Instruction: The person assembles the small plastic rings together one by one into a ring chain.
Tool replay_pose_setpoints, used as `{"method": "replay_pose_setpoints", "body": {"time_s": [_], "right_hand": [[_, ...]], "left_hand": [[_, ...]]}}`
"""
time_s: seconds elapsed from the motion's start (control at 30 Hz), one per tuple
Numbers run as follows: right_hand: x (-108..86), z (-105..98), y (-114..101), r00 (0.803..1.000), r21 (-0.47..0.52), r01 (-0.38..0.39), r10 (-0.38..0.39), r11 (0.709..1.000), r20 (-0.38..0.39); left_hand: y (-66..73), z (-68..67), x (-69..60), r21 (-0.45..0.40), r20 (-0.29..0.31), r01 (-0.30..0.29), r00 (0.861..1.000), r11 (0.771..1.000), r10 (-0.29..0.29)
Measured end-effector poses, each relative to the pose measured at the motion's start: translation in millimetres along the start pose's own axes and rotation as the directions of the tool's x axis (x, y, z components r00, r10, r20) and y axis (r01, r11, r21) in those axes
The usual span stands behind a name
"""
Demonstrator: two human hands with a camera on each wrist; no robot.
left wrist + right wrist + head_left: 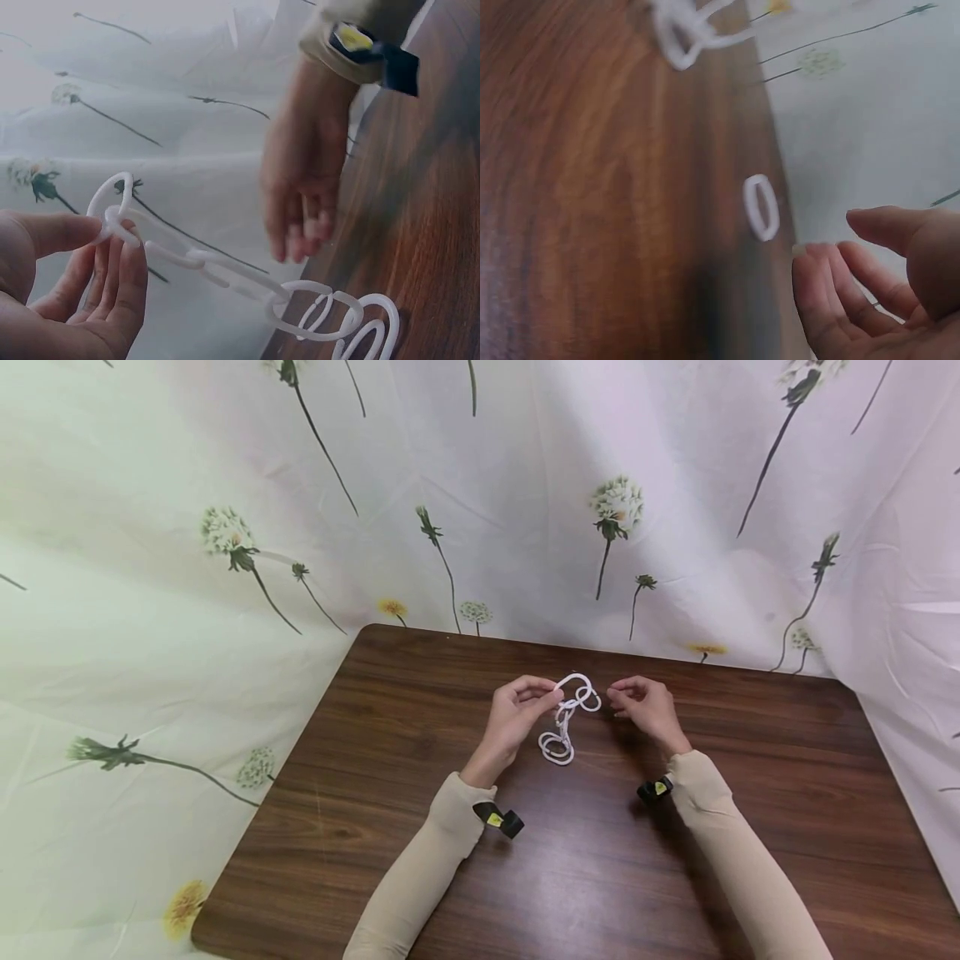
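Observation:
My left hand (513,718) pinches the end of a chain of white plastic links (304,334) between thumb and fingertips. Several oval links hang from it, joined one through another, and the lowest ones lie bunched near the tabletop in the head view. To the right, my right hand (648,710) hovers beside the chain without touching it. Its fingers are loosely bent, and the right wrist view shows a gap between thumb and fingertips with nothing in it. A single loose white link (751,206) lies on the table near the far edge, close to that hand.
The dark brown wooden table (360,793) has rounded corners. A pale curtain (510,510) printed with dandelions hangs behind it and along its sides. Each sleeve carries a small black wrist camera, such as the right one (655,789).

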State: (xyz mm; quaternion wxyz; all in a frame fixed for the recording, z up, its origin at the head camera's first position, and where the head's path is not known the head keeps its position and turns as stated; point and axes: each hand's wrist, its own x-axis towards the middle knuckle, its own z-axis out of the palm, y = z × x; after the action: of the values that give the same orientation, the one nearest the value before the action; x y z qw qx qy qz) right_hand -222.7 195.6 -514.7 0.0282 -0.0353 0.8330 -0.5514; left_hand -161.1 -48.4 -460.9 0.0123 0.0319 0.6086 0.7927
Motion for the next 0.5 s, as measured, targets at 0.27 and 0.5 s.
{"method": "replay_pose_setpoints", "body": {"time_s": [0.27,0.5], "right_hand": [[4.1,13.3,21.7,0.997,-0.143,-0.003,-0.009,0.99,-0.08],[7.2,23.2,21.2,0.987,-0.27,0.028,-0.07,0.963,-0.148]], "left_hand": [[1.0,2.4,1.3,0.016,0.004,0.005,1.0,1.0,-0.005],[-1.4,2.6,3.1,0.019,0.014,0.018,1.0,1.0,-0.018]]}}
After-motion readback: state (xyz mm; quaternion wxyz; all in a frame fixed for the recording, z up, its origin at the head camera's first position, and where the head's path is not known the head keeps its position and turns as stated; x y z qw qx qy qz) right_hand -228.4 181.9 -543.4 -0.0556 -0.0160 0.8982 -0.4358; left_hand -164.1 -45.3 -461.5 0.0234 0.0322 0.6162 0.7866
